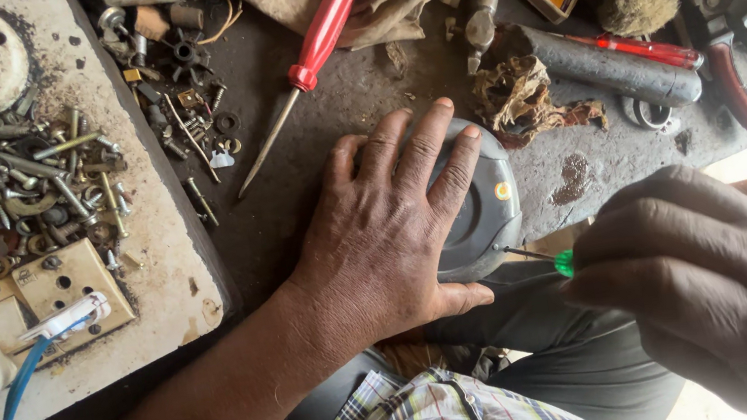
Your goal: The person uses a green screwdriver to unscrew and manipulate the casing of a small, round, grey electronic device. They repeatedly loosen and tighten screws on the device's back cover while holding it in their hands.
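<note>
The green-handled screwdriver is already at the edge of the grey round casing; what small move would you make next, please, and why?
Probably turn the green-handled screwdriver gently in place. Its thin shaft already meets the rim of the grey round casing, the right hand grips the handle, and the left hand lies flat on top, steadying it.

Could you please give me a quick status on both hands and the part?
Left hand flat on dark round casing. Right hand grips green-handled screwdriver, tip at casing's edge. Red screwdriver lies apart.
</note>
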